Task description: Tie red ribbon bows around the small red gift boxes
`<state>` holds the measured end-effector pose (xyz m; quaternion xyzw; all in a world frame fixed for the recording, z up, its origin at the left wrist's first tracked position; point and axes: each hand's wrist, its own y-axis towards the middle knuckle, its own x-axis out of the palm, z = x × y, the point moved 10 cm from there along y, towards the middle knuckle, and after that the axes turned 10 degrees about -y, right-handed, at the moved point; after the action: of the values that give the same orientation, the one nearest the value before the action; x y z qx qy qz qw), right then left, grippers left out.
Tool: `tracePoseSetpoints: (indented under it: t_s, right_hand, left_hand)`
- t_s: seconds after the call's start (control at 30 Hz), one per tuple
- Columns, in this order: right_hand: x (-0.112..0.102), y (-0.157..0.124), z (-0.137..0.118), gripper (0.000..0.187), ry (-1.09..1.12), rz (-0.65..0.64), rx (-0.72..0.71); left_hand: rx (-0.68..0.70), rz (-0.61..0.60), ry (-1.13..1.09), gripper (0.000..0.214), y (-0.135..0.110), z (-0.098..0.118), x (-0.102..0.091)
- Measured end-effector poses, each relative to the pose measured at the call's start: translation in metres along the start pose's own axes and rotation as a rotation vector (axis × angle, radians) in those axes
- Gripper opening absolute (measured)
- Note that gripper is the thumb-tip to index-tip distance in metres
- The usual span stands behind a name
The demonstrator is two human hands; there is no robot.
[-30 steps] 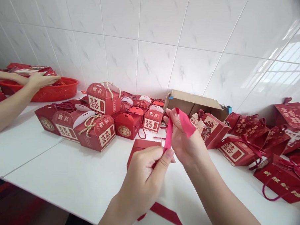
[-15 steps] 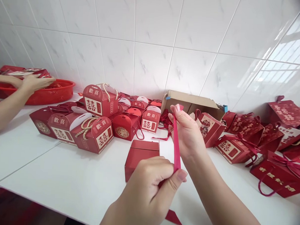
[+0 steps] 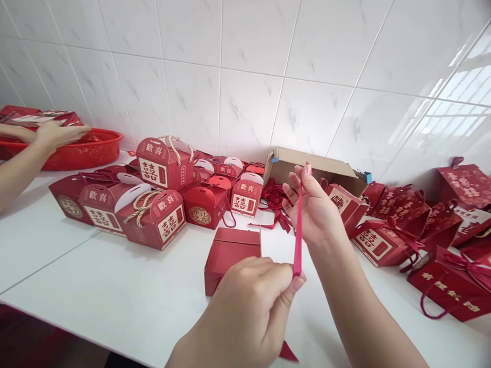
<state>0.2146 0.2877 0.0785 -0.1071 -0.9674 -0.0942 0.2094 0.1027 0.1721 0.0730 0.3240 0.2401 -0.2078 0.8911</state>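
Observation:
A red ribbon (image 3: 299,224) runs taut and nearly upright between my two hands. Its lower part is pinched between the thumb and curled fingers of my left hand (image 3: 250,309), and a cut tail hangs out beneath. Higher up, my right hand (image 3: 315,209) grips the ribbon between thumb and forefinger, the other fingers loosely bent. Just behind my left hand a plain red gift box (image 3: 232,255) rests on the white tabletop (image 3: 102,286), partly covered by that hand. Beyond my right hand lies a tangle of red ribbons (image 3: 275,199).
Red gift boxes (image 3: 154,218) with gold-cord handles cluster at left centre. More red boxes with bows (image 3: 456,283) crowd the right side. An open cardboard box (image 3: 315,164) leans by the tiled wall. At far left, another person's hands (image 3: 54,137) reach over a red basin (image 3: 88,152).
The ribbon and both hands have shifted slightly right. My right hand has turned so the ribbon shows narrower and more edge-on. The other person's hands have barely moved.

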Motion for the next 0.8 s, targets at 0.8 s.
tracePoseSetpoints:
  t_s: [0.8]
  right_hand:
    - [0.013,-0.019,0.005,0.029,-1.271,-0.759,0.004]
  left_hand:
    - [-0.208,0.412,0.141,0.027,-0.003,-0.043,-0.040]
